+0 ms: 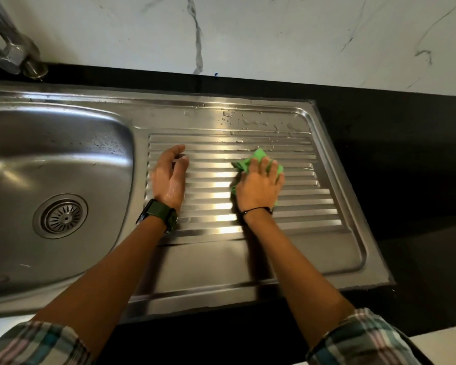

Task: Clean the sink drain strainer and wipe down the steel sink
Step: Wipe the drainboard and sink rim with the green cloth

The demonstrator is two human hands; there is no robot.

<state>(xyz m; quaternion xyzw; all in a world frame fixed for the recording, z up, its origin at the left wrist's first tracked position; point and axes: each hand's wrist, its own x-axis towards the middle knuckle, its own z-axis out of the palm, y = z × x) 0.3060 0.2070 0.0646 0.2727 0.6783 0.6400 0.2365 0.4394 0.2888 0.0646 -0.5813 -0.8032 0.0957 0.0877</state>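
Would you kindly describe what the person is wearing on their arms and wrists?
Both forearms are bare, with plaid sleeves in teal, pink and white pushed up towards the elbows. The left wrist carries a dark watch with a wide strap; the right wrist has a thin black cord bracelet.

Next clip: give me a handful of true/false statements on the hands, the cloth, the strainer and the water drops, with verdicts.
1. The right hand presses a green cloth on the ribbed drainboard. True.
2. The left hand holds the strainer. False: it holds nothing; the strainer sits in the basin drain.
3. Water drops lie beyond the cloth. True.
4. The watch is on the right wrist. False: the left.
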